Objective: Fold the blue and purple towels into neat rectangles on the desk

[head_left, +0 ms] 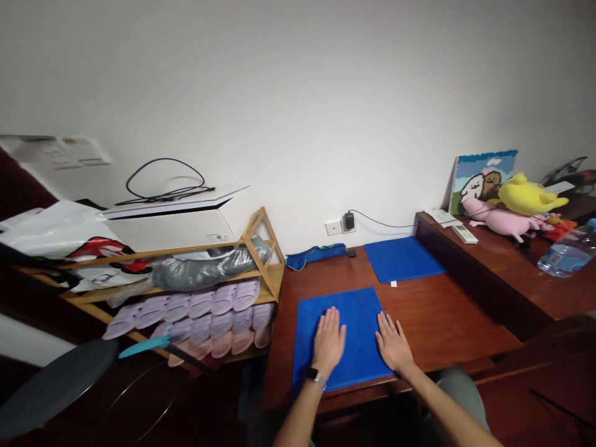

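A blue cloth (357, 335) lies flat near the front edge of the wooden desk (460, 316). My left hand (329, 340) rests palm down on its middle, fingers stretched out; a watch is on that wrist. At the cloth's right edge, my right hand (392, 343) lies flat with its fingers a little spread, partly over the cloth and partly over the wood. Neither hand holds anything. Behind them, a second blue cloth (404, 258) with a small white tag is spread out. Against the wall lies a crumpled blue cloth (316, 255) with a green edge.
To the left, a wooden rack (274, 280) holds rows of slippers (223, 299) and a white box (172, 226). On the raised surface at right are plush toys (526, 195), a remote (464, 234) and a water bottle (565, 257). A black charger (349, 220) sits in the wall socket.
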Motion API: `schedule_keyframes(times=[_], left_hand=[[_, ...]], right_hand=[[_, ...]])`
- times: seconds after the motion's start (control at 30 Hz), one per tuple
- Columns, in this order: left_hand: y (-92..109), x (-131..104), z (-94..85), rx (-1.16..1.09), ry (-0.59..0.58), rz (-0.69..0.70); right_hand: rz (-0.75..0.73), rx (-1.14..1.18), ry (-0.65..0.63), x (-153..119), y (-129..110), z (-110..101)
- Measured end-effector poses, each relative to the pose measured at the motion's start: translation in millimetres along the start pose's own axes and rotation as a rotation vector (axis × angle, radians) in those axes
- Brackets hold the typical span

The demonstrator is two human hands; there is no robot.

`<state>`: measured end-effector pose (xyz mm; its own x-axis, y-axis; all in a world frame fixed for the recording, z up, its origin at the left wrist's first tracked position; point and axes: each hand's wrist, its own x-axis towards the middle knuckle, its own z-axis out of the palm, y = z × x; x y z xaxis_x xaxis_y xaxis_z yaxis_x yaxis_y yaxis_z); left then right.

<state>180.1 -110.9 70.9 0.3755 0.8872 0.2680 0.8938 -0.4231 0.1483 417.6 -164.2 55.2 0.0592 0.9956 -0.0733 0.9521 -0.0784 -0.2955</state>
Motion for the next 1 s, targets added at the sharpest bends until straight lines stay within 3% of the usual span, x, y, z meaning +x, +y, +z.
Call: schedule_keyframes(times=[0.1, 0.17, 0.2, 0.23, 0.3, 0.47, 0.57, 0.67, 0.83, 1.0], left_hand=[[73, 7, 16.9, -0.112, -0.061, 0.135], [99, 7, 27.7, -0.164, -0.111, 0.145], [102, 5, 31.2, -0.173, -0.128, 0.135], [98, 1, 32.8, -0.171, -0.139, 0.118], [70, -12, 29.9, -0.133, -0.138, 0.059], [-44, -63, 3.0, 0.056, -0.093, -0.229], [-84, -84, -4.9, 0.111, -0.073, -0.293], [-91, -90, -1.8, 0.119, -0.040, -0.287], [-83, -88, 5.2, 0.118, 0.015, -0.287], [-87, -89, 3.4, 0.111, 0.011, -0.295]], right_hand=[[-0.012, -0.025, -0.020, -1, 2, 2], [-0.027, -0.041, -0.025, -1, 4, 4], [-0.033, -0.043, -0.019, 0, 5, 5], [-0.034, -0.040, -0.009, 0, 6, 7], [-0.027, -0.024, 0.016, 0, 8, 11], [-0.014, -0.016, 0.040, 1, 9, 15], [-0.013, -0.029, 0.029, 2, 7, 10], [0.001, -0.051, 0.009, -3, 4, 5], [-0.052, -0.071, 0.101, -31, 7, 10], [-0.041, -0.064, 0.046, -50, 15, 18]])
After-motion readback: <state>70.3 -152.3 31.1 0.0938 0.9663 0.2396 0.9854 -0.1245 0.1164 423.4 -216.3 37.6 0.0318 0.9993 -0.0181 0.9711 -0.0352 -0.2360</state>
